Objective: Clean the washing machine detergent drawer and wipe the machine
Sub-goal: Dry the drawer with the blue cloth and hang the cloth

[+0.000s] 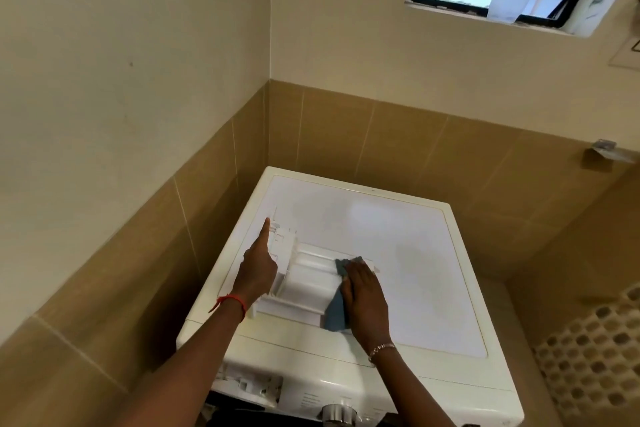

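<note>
Drawer (308,276) on washer top (381,236), front-left corner: light, stiff, likely slick; hold side walls. Left grip (259,270) clamped on its wall, forefinger straight; right grip (363,295) flat, pressing cloth (334,315).

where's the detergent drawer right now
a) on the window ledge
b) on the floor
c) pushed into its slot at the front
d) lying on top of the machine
d: the white detergent drawer lies on the washing machine top, where the left hand holds its edge and the right hand presses a blue cloth against its side.
</note>
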The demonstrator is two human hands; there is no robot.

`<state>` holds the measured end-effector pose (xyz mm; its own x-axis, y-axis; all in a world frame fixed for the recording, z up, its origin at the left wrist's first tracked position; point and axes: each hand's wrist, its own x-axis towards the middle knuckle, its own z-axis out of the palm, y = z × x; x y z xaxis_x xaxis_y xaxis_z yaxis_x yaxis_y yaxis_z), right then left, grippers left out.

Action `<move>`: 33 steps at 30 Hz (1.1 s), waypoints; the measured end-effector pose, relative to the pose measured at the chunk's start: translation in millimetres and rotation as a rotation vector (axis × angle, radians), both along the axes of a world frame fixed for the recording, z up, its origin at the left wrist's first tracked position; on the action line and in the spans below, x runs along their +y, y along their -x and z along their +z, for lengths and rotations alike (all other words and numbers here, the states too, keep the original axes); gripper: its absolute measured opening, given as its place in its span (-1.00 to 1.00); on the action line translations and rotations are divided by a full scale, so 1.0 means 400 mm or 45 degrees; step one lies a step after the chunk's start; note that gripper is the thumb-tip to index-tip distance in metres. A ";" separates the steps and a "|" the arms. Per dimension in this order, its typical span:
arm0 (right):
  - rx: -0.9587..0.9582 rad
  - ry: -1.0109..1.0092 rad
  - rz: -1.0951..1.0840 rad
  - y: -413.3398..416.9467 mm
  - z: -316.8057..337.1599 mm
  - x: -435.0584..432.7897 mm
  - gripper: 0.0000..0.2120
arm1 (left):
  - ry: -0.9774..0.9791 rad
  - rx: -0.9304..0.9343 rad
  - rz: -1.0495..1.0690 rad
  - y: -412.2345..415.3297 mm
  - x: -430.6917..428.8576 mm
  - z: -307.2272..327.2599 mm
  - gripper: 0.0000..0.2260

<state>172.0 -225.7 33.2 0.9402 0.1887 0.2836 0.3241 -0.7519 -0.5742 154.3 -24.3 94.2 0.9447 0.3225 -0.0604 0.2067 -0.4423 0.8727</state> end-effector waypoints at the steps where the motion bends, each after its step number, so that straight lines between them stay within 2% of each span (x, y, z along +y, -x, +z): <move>1: 0.022 -0.118 -0.049 0.005 -0.001 -0.005 -0.59 | -0.002 -0.010 -0.007 0.004 -0.003 0.000 -0.34; 6: 0.206 -0.873 -0.464 0.010 0.032 -0.012 -0.78 | -0.051 0.057 0.038 0.014 -0.008 0.006 -0.39; 8: 0.209 -0.985 -0.598 0.001 0.059 -0.029 -0.73 | -0.005 0.058 0.050 0.019 -0.008 0.003 -0.45; 10: 0.172 -1.022 -0.618 -0.008 0.092 -0.047 -0.71 | 0.074 0.006 0.067 0.026 -0.007 0.004 -0.55; 14: 0.108 -1.080 -0.405 -0.021 0.200 0.000 -0.76 | 0.375 -0.058 0.150 0.019 -0.011 0.010 -0.63; 17: 0.169 -0.969 -0.065 -0.013 0.263 0.102 -0.71 | 0.570 -0.045 0.236 0.015 -0.009 0.008 -0.68; 20: 0.410 -0.441 0.309 -0.038 0.252 0.224 -0.57 | 0.681 0.011 0.307 0.014 -0.008 0.019 -0.66; 22: 0.484 -0.047 0.416 -0.061 0.214 0.282 -0.54 | 0.723 0.043 0.338 0.012 -0.012 0.036 -0.63; 24: 0.460 0.113 0.422 -0.068 0.179 0.316 -0.52 | 0.690 0.067 0.351 0.009 -0.013 0.039 -0.59; 29: 0.351 0.006 0.359 -0.037 0.120 0.328 -0.39 | 0.686 0.094 0.350 0.005 -0.011 0.030 -0.60; 31: 0.340 -0.050 0.369 -0.028 0.109 0.324 -0.41 | 0.704 0.105 0.352 0.003 -0.010 0.026 -0.60; 33: 0.310 -0.111 0.438 -0.012 0.111 0.313 -0.19 | 0.726 0.138 0.351 -0.002 -0.007 0.022 -0.59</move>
